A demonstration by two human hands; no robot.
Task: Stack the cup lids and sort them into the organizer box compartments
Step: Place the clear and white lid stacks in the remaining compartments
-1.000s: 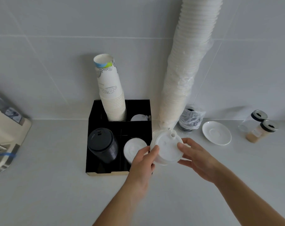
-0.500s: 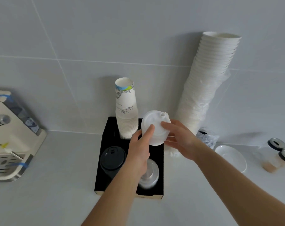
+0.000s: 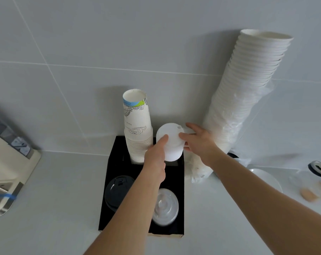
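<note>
Both hands hold a stack of white cup lids [image 3: 171, 144] over the back right compartment of the black organizer box [image 3: 181, 203]. My left hand [image 3: 156, 155] grips the stack's left side and my right hand [image 3: 198, 140] grips its right side. A stack of black lids [image 3: 117, 192] fills the front left compartment. Clear lids [image 3: 165, 207] sit in the front right compartment. Printed paper cups [image 3: 137, 129] stand stacked in the back left compartment. The floor of the back right compartment is hidden by the lids and my hands.
A tall leaning stack of white paper bowls [image 3: 247, 92] in a plastic sleeve rests against the tiled wall right of the box. A white saucer [image 3: 266, 179] and two lidded jars [image 3: 319, 170] lie at the right. A beige appliance [image 3: 7, 162] stands at the left.
Both hands carried the white lid stack from the counter right of the box up and back, over the back right compartment. The head view shifted, showing more wall.
</note>
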